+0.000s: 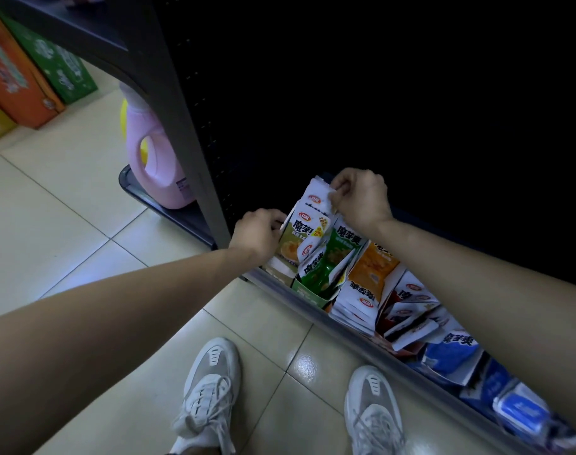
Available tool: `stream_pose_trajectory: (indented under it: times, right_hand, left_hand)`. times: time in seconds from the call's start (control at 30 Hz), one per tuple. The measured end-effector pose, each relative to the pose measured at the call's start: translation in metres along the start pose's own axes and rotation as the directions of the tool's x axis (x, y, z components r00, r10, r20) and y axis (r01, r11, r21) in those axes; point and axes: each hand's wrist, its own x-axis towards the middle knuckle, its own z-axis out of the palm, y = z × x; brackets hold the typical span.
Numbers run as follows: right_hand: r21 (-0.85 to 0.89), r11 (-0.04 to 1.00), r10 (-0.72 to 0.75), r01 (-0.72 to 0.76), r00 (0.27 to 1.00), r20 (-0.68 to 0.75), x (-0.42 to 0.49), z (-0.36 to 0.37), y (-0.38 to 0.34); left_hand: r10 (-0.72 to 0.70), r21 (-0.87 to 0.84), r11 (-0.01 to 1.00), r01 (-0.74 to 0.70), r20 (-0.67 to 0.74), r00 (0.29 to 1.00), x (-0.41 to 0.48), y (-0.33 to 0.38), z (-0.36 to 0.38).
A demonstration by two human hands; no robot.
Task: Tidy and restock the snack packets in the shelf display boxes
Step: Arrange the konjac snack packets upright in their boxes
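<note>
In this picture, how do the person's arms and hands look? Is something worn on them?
Both forearms are bare up to the frame edge: no sleeves show. The left hand and the right hand wear no gloves, and no watch, ring or bracelet is visible on either wrist.

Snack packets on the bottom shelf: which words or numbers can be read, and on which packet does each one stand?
"魔芋爽": pale green packet held between the left hand and right hand.
"20%": yellow badge on that same packet.
"魔芋爽": dark green packet, upper and lower ones.
"魔芋爽": blue packet.
Red oval logos, orange packet, pink bottle label: too blurred.
</note>
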Motion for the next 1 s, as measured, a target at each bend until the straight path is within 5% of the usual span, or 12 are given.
stream_pose_trajectory:
  times: [0.1,0.23,0.37,0.57,0.77,1.0]
  right_hand:
    - [0.001,1.000,-0.024,0.024,0.998,-0.050,0.004,-0.002,0.007]
    - [-0.040,0.995,-0.088,0.096,0.983,0.163,0.000,0.001,0.010]
    - [-0.111,0.985,-0.121,0.135,0.984,0.131,-0.002,-0.005,0.016]
    - [-0.095,0.993,-0.032,0.067,0.942,0.334,-0.011,-0.008,0.025]
    - [-0.025,0.998,-0.056,0.065,0.962,0.269,-0.011,-0.012,0.029]
    - [0.077,0.997,-0.020,0.002,0.972,0.234,-0.012,-0.015,0.028]
  left_hand:
    - [-0.018,-0.024,1.000,0.018,-0.001,1.000,-0.001,-0.003,-0.003]
    - [-0.015,-0.051,0.999,0.013,-0.038,0.999,-0.004,-0.004,-0.006]
    - [0.136,-0.044,0.989,-0.142,-0.121,0.983,0.002,-0.001,-0.007]
    - [0.412,0.291,0.866,-0.407,0.047,0.910,0.034,0.015,-0.009]
    - [0.437,0.463,0.753,-0.468,0.181,0.881,0.066,0.038,-0.001]
    - [0.577,0.403,0.718,-0.568,0.112,0.809,0.067,0.023,-0.003]
